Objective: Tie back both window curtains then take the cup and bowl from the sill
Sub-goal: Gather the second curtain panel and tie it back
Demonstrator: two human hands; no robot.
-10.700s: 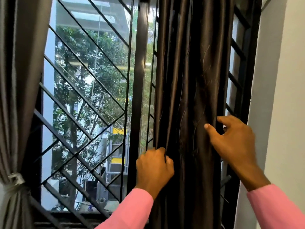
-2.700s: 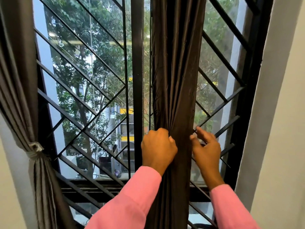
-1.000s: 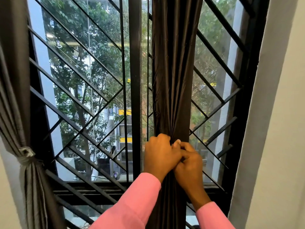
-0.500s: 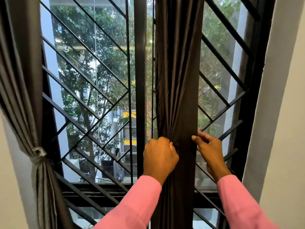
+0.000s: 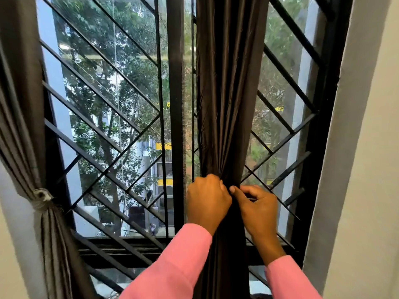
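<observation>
The dark brown right curtain (image 5: 224,100) hangs bunched into a narrow column in front of the window. My left hand (image 5: 207,200) is clenched around the gathered fabric at waist height. My right hand (image 5: 258,207) presses against the bunch from the right, its fingers curled on the cloth and its thumb touching my left hand. The grey left curtain (image 5: 19,117) hangs at the far left, cinched by a pale tie (image 5: 42,198). No cup or bowl is in view.
A black metal grille (image 5: 112,117) with diagonal bars covers the glass, with a thick vertical frame post (image 5: 176,104) just left of the bunched curtain. A white wall (image 5: 367,169) borders the window on the right. Trees and buildings lie outside.
Over the last second my right hand came off the bunch to the right, then closed back in against my left hand. The left hand has kept its grip throughout.
</observation>
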